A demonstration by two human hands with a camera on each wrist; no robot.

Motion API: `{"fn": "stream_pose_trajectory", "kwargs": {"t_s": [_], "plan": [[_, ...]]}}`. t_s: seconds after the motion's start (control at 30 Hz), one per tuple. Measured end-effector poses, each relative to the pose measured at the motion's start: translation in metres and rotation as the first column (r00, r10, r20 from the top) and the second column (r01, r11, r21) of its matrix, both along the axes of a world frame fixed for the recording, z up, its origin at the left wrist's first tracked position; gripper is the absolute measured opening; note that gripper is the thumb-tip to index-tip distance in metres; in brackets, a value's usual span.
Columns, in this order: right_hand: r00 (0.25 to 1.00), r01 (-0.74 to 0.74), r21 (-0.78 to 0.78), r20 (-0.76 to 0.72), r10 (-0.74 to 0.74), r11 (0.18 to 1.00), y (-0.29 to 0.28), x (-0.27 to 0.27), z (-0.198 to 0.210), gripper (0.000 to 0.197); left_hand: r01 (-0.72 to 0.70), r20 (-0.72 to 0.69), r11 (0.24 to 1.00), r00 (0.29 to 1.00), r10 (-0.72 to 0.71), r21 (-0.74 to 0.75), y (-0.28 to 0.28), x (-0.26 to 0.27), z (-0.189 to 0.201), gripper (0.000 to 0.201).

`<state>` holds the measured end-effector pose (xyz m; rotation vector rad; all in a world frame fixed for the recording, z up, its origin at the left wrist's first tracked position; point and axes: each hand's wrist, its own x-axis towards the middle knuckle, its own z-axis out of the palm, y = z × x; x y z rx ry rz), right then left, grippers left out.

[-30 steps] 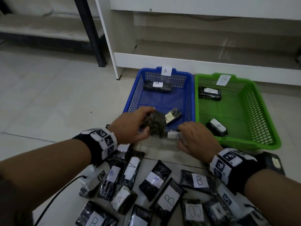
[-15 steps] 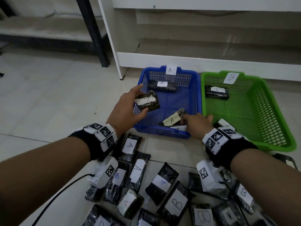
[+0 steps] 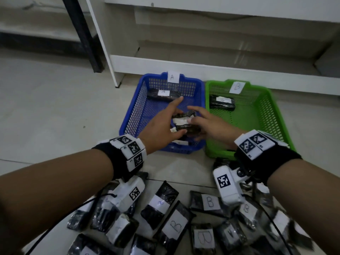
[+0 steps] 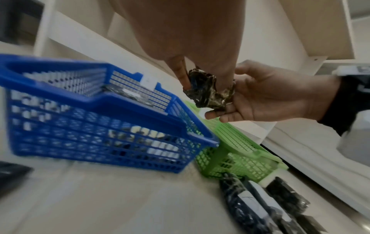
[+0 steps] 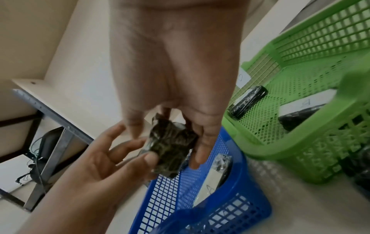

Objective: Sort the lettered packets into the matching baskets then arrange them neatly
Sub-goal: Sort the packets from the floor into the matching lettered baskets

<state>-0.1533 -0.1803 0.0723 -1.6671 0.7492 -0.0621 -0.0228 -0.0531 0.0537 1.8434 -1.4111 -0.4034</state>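
Over the blue basket (image 3: 135, 100) tagged A, both hands hold one crumpled black packet (image 3: 182, 121) with a white label I cannot read. My left hand (image 3: 179, 115) pinches its left side with thumb below and fingers above. My right hand (image 3: 195, 116) grips its right side. The left wrist view shows the packet (image 4: 206, 93) between my left hand's fingers (image 4: 181, 74) and the right hand (image 4: 230, 101). In the right wrist view the packet (image 5: 172, 147) sits under the right hand, with the left thumb (image 5: 150, 156) on it. The green basket (image 3: 272, 111) tagged B stands right beside it.
An A packet (image 3: 163, 93) lies at the back of the blue basket, and more lie at its front. A packet (image 3: 221, 102) lies in the green basket. Several labelled packets (image 3: 174, 223) are strewn on the floor near me. A white shelf unit (image 3: 165, 63) stands behind the baskets.
My left hand carried its packet from the blue basket's left edge to its middle. My right hand rose from the basket's front and took hold of the same packet.
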Motion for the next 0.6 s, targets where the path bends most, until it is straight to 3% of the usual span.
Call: {"fn": "stream_pose_trajectory", "kwargs": {"t_s": [0.13,0.2,0.3,0.37,0.43,0.6], "plan": [[0.985,0.167,-0.158,-0.024,-0.173,0.973,-0.026,-0.037,-0.002,0.028,0.062,-0.068,0.997,0.996,-0.059,0.053,-0.025,-0.036,-0.01,0.096],[0.952,0.258,-0.297,-0.085,-0.294,0.919,-0.048,-0.061,-0.008,0.027,0.119,0.038,0.981,0.991,-0.126,0.154,-0.031,-0.044,-0.023,0.083],[0.873,0.32,-0.464,-0.195,-0.447,0.826,-0.077,-0.1,-0.029,0.024,0.235,0.252,0.896,0.905,-0.343,0.376,-0.028,-0.05,-0.042,0.059],[0.787,0.294,-0.582,-0.302,-0.538,0.758,-0.088,-0.121,-0.043,0.029,0.253,0.295,0.861,0.865,-0.406,0.442,-0.024,-0.05,-0.05,0.055],[0.725,0.253,-0.622,-0.385,-0.571,0.741,-0.092,-0.134,-0.052,0.036,0.246,0.346,0.857,0.837,-0.423,0.452,-0.021,-0.047,-0.055,0.056],[0.679,0.078,-0.678,-0.5,-0.537,0.731,-0.096,-0.137,-0.072,0.041,0.156,0.42,0.838,0.808,-0.413,0.523,-0.02,-0.051,-0.059,0.069]]}}
